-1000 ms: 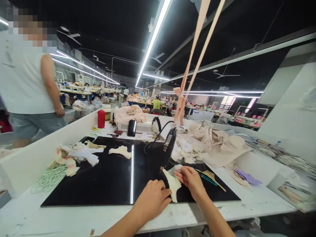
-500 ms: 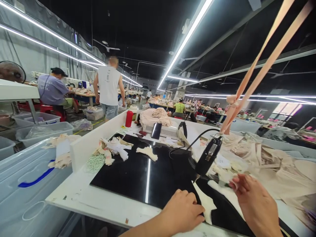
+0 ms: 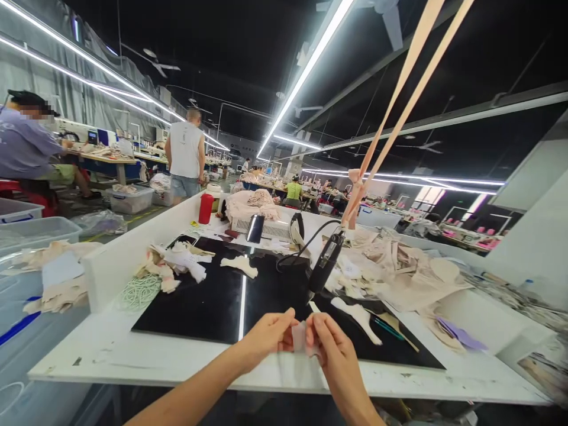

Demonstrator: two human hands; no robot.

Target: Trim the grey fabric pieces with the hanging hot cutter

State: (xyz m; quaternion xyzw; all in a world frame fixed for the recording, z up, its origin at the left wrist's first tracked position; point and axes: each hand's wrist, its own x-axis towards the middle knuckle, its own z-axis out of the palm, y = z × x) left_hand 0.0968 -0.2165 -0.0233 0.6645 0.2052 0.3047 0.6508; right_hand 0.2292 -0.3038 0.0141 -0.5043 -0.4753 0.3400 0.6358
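A small translucent white piece is held between the two hands, over the near edge of the black board. At nine o'clock its edge is gripped by the left hand, fingers curled in; at three o'clock it is pinched by the right hand, nearly closed. Just past the right fingertips, a pale tip is partly hidden. Towards one o'clock, a black tool is hung from peach straps. A cream cutout is seen at two o'clock, another cream piece at eleven.
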